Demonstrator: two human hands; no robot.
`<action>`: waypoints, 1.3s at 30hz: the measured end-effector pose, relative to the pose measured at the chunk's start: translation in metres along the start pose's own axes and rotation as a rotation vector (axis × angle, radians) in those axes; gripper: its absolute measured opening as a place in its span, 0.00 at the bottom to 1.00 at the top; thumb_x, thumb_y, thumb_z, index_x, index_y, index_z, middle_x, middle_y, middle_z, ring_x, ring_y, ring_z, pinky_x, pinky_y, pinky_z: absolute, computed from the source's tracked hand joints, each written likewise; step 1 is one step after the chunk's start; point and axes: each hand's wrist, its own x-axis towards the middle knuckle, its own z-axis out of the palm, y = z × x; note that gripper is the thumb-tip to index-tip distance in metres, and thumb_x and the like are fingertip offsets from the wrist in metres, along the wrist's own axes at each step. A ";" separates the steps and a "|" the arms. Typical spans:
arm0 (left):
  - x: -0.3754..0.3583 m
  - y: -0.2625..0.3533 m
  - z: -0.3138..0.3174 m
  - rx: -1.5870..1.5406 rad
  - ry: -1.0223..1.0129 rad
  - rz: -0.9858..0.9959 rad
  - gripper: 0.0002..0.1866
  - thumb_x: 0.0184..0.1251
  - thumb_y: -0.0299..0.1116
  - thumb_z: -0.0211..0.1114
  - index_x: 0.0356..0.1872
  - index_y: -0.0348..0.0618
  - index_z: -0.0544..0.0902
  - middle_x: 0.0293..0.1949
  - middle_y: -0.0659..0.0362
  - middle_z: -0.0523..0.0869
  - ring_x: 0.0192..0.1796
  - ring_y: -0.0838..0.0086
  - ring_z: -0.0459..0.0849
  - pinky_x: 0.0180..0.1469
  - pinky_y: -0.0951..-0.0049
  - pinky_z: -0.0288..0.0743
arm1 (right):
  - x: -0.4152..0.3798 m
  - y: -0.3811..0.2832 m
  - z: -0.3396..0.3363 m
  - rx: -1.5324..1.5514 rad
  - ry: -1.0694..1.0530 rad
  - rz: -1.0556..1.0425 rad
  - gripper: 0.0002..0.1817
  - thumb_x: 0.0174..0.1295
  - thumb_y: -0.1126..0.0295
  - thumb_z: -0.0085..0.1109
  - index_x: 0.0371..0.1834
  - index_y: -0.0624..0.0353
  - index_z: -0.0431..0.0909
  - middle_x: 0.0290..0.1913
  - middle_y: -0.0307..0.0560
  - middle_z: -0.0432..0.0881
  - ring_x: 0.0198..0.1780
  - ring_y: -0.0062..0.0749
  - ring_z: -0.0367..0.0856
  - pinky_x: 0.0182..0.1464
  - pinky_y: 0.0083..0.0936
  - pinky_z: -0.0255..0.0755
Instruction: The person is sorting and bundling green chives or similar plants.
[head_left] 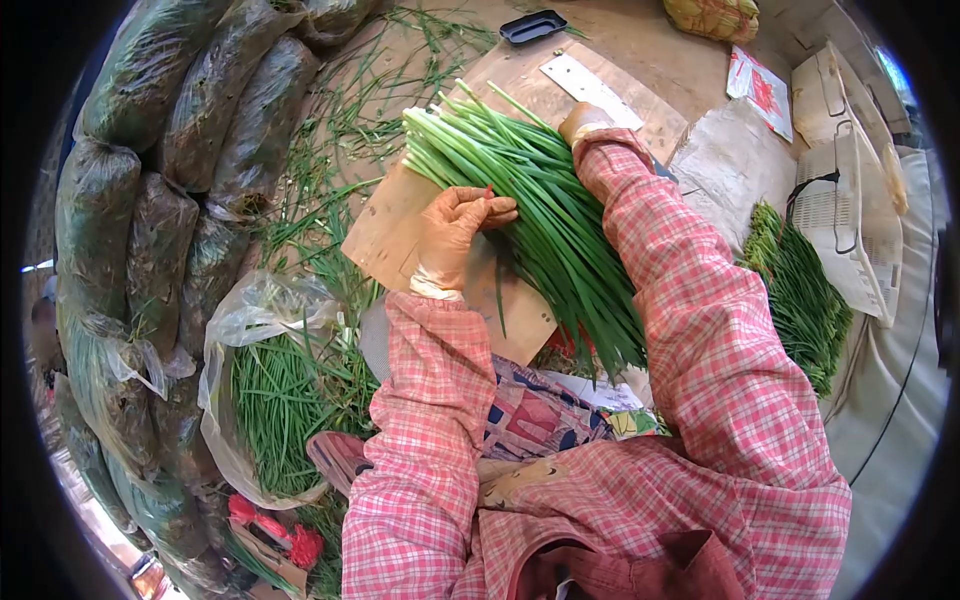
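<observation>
A thick bundle of garlic chives [535, 185] lies slantwise over a wooden board [385, 235], pale stem ends at the upper left and green leaves hanging over the near edge. My left hand [452, 228] is at the bundle's near left side, thumb and fingers pinched together over the leaves. A small red bit, perhaps part of a tie, shows at its fingertips. On the far right side, my right hand [587, 118] is against the bundle, its fingers mostly hidden. Just beyond it, a white flat strip [590, 88] rests on the board.
Filled plastic bags [165, 230] are stacked at left. An open clear bag [262, 320] holds more chives. Red ties [303, 547] lie lower left. A black tray [533, 27] sits at the back. At right are another chive pile [800, 300] and white crates [845, 200].
</observation>
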 end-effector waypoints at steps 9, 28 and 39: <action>-0.006 -0.004 0.012 0.702 0.233 0.384 0.03 0.49 0.22 0.63 0.26 0.39 0.79 0.28 0.62 0.76 0.34 0.77 0.74 0.39 0.80 0.68 | -0.008 0.024 0.025 0.819 0.123 -0.177 0.10 0.49 0.65 0.60 0.28 0.61 0.78 0.26 0.45 0.79 0.30 0.29 0.74 0.36 0.23 0.67; 0.004 -0.014 0.028 0.457 0.290 0.253 0.01 0.58 0.24 0.58 0.29 0.40 0.76 0.23 0.66 0.75 0.19 0.86 0.71 0.20 0.85 0.64 | -0.113 -0.040 0.042 0.385 0.723 -0.454 0.06 0.49 0.70 0.55 0.26 0.57 0.68 0.30 0.49 0.73 0.36 0.49 0.71 0.35 0.39 0.66; 0.053 -0.007 0.063 1.301 0.433 0.203 0.06 0.49 0.35 0.61 0.25 0.45 0.78 0.23 0.52 0.80 0.32 0.59 0.80 0.34 0.65 0.71 | -0.092 -0.010 0.042 1.048 0.365 -0.311 0.04 0.47 0.74 0.59 0.23 0.61 0.73 0.23 0.49 0.75 0.27 0.33 0.75 0.31 0.26 0.68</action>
